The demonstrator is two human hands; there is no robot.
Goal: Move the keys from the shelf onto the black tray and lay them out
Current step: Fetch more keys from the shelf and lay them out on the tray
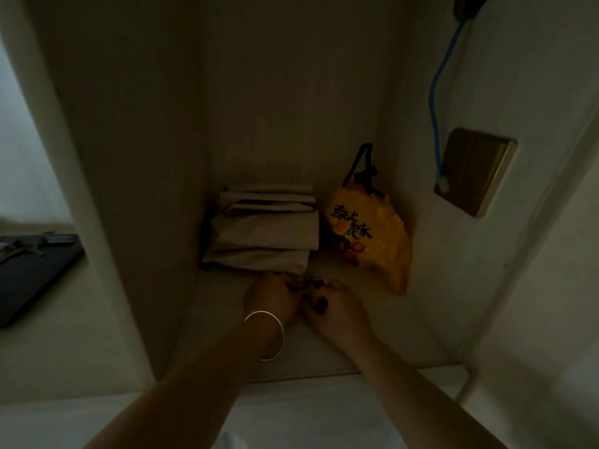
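Both my hands reach into a dim shelf niche (372,348). A small dark bunch of keys (311,283) lies on the shelf floor between my fingertips. My left hand (274,296), with a silver bangle on the wrist, curls around the keys from the left. My right hand (334,307), with dark nails, is closed against them from the right. The keys are mostly hidden by my fingers. The black tray (29,277) sits outside the niche at the far left, with a few keys (19,247) lying on its far end.
A stack of folded grey paper or cloth (264,228) fills the back of the shelf. A yellow snack bag (372,241) leans in the back right corner. A blue cable (436,102) hangs to a wall plate (475,171) on the right.
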